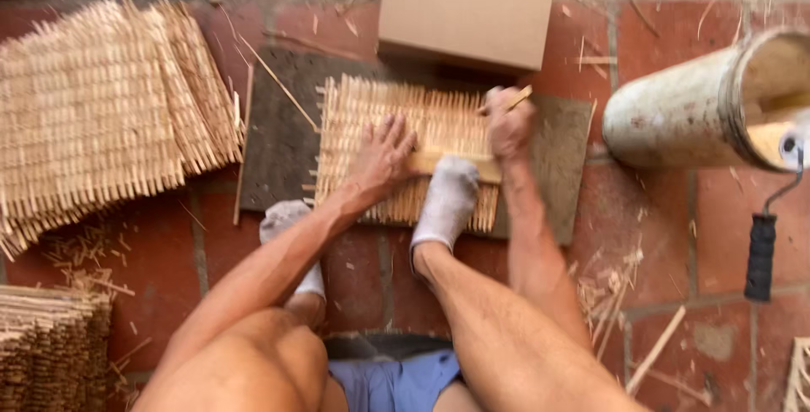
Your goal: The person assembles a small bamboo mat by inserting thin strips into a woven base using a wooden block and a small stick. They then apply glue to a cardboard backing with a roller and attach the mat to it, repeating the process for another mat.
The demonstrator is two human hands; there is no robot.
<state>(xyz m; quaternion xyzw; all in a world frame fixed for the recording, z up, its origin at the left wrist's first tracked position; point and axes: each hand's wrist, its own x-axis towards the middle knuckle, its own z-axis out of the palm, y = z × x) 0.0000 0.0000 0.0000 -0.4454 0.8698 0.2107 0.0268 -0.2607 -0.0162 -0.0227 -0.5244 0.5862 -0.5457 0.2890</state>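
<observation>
Bare knees, lower frame | woven reed mat centre, weaving underway | left hand spread flat, pressing | right hand gripping thin stick | socked foot pinning slat | next: firm, aligned insertion judged necessary

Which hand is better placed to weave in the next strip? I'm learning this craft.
Probably the right hand: it already grips a thin strip at the woven mat's edge, while the left hand lies flat, pressing the mat.
</observation>
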